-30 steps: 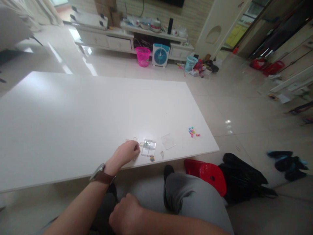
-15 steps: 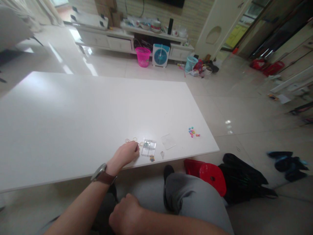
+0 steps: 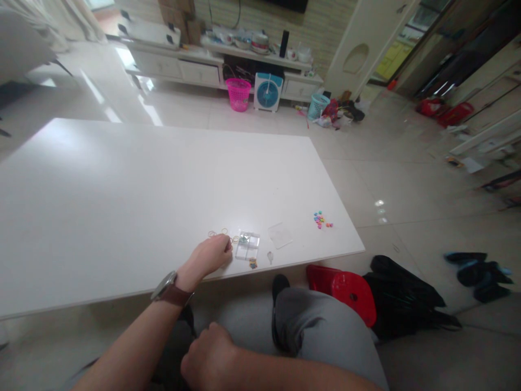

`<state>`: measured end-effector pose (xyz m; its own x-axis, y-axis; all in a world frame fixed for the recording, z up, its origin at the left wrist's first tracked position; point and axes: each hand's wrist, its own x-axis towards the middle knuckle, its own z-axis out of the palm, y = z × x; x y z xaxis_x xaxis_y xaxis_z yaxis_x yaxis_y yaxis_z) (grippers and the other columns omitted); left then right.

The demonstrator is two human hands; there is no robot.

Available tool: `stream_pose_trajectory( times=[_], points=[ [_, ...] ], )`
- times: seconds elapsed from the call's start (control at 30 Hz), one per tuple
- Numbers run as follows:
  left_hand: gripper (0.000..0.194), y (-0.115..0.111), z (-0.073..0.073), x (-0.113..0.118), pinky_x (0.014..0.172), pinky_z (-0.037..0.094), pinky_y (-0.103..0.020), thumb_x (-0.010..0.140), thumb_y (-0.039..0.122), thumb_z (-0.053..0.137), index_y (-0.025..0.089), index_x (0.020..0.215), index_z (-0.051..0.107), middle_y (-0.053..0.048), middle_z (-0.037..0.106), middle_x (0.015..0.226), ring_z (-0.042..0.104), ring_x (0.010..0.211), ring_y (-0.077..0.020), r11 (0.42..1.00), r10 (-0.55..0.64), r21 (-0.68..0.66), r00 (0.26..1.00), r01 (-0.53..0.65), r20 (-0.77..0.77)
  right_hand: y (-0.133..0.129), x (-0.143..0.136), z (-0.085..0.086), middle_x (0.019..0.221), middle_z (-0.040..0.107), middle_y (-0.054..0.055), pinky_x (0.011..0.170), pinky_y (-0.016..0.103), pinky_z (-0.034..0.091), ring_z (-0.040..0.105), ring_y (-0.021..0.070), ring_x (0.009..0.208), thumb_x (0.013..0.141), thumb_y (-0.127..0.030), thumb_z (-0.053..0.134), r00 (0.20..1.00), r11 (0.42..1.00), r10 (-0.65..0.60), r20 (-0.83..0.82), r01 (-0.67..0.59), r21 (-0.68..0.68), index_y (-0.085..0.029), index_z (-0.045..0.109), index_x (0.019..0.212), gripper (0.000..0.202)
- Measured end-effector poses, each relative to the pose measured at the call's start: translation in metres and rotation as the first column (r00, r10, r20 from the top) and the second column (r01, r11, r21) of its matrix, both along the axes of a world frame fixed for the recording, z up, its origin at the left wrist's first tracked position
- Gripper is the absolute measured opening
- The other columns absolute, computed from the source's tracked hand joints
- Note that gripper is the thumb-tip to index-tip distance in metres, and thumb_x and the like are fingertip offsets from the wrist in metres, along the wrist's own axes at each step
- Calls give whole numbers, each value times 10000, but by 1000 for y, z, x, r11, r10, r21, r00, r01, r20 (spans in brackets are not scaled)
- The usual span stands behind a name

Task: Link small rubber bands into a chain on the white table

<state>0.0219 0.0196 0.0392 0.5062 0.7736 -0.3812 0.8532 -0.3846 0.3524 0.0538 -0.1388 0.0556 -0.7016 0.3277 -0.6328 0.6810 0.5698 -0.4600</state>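
At the lower centre of the frame, the left hand [image 3: 209, 255], a watch [image 3: 165, 286] at its wrist, rests near the front edge of the white counter [image 3: 163, 190]. Its fingers are curled inward, fingertips turned down and mostly hidden, so I cannot tell whether they pinch anything. The thin yellowish rings [image 3: 235, 240] lie just beyond and beside its knuckles, scattered loosely on the counter. The right hand [image 3: 209, 355] is at the bottom centre of the frame, below the counter's edge, folded into a fist; whether anything is inside it cannot be seen.

Just to the right of the left hand in the picture sits a clear divided box [image 3: 252, 251], open at the top, with small greenish pieces [image 3: 244, 238] in its upper-left compartment. A tiny multicoloured figure [image 3: 253, 264] lies at its lower edge, and a small pale key-shaped piece [image 3: 270, 257] lies a little further right. Above that piece, a flat clear square [image 3: 280, 235] lies apart from the box. Towards the counter's right end, a loose cluster of bright beads [image 3: 319, 219] is well apart from both hands.
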Motion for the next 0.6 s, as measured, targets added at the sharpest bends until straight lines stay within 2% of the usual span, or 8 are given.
stream_pose_trajectory(
  times=[0.2,0.4,0.6],
  points=[
    [184,1,0,5,726,419,-316,929,232,462,184,873,631,-86,697,969,628,823,-205,990,80,110,991,-92,108,2,0,7,1087,774,159,935,468,595,740,300,1062,957,-232,623,999,1000,23,44,-22,-17,-134,780,958,186],
    [235,0,-11,6,745,415,-314,977,254,432,201,948,660,-72,686,1033,640,848,-204,985,18,167,996,-31,82,-2,-2,-2,1036,782,168,898,493,605,755,309,1013,918,-229,670,1000,1000,30,10,-30,2,-143,777,890,140],
    [214,0,-22,2,741,413,-320,972,244,433,199,913,634,-72,677,1011,627,822,-202,983,-15,183,998,2,66,0,0,2,1007,782,181,880,491,613,766,307,972,917,-239,673,1000,1000,20,-7,-20,14,-139,779,876,152]
  ],
)
